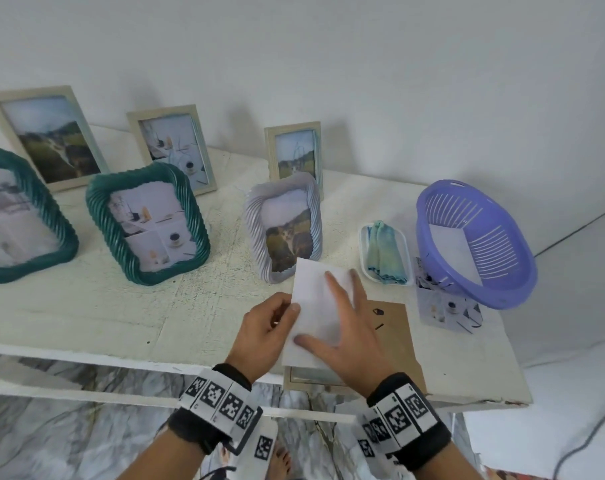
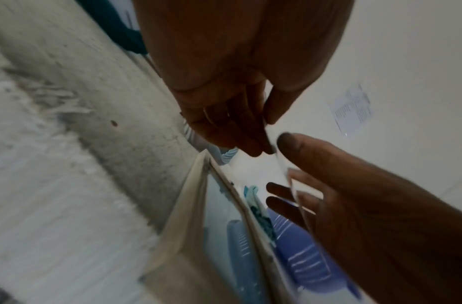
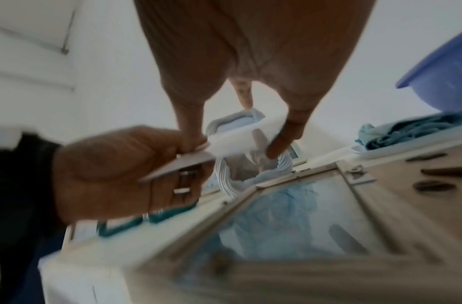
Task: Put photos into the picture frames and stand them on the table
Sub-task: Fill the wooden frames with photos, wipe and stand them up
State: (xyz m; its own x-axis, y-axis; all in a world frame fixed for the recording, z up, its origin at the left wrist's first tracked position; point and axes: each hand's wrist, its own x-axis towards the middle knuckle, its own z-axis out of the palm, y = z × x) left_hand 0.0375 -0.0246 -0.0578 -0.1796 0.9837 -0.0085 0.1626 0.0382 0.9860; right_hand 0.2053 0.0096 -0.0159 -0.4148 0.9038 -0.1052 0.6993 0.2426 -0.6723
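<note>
— What is each grip doing?

— The left hand (image 1: 263,332) is pinching the left edge of a white photo (image 1: 320,306), blank back upward, thumb on top. The right hand (image 1: 349,327) is lying on the sheet with fingers spread and straight, thumb at the near edge; in the right wrist view its fingertips (image 3: 284,142) are curling over the far edge, so it is grasping too.

— And where is that sheet sitting?

— Just above an open beige frame (image 1: 315,377) lying flat at the surface's (image 1: 86,306) front edge, beside a brown fibreboard backing (image 1: 401,334).

— What is standing behind?

— Six filled frames: two ribbed teal ones (image 1: 148,223), one ribbed pale lilac (image 1: 283,226), three plain beige rectangles (image 1: 44,136) nearer the wall.

— To the right?

— A slotted lilac plastic basket (image 1: 474,240) holding a white sheet, tilted over a loose print (image 1: 446,306), and a small white tray (image 1: 367,265) with a folded blue-green cloth (image 1: 387,251). The surface is looking rough, chipped white.
</note>
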